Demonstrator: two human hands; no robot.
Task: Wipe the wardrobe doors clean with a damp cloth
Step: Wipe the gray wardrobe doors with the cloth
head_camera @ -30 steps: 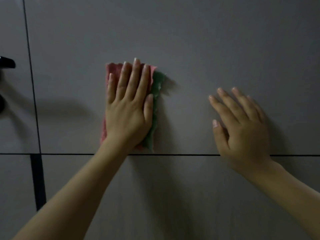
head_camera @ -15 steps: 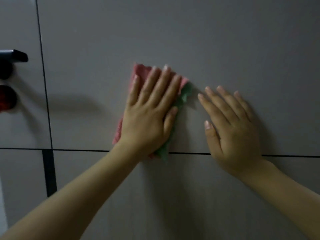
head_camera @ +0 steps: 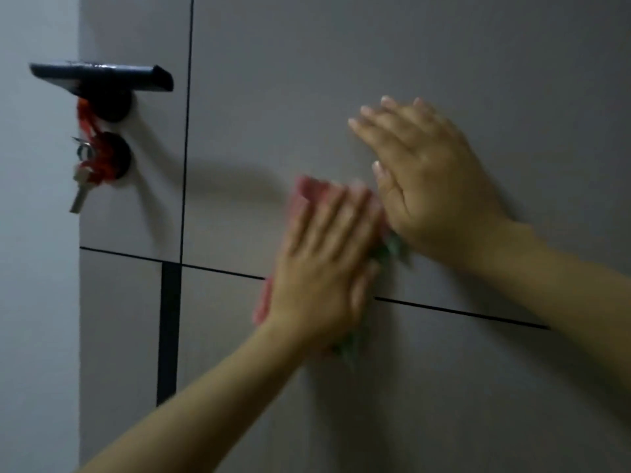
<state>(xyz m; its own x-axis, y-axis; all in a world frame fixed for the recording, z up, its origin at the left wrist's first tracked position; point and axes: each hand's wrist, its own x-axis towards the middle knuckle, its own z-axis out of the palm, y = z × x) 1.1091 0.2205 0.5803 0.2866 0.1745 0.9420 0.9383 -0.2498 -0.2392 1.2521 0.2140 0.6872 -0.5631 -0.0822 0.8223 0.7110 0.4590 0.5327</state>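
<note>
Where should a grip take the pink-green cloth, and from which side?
Take the cloth at its pink top-left corner, coming from the upper left. It lies flat on the door under the open left hand; that corner shows past the fingertips, while the right hand crowds the green edge.

There is one view only, from a camera worn on the person's head, so no second view shares any part of the scene. It faces a grey door [head_camera: 375,63] almost square on and from close by, near enough that the panel fills nearly the whole frame, with both forearms coming in from the bottom and right edges and the left hand [head_camera: 321,264] and right hand [head_camera: 433,179] flat against it near the middle. The view is rolled a little, so the panel's dark seam slopes down to the right, and at the left edge it takes in a black handle [head_camera: 102,78] and a strip of pale wall [head_camera: 37,302].
</note>
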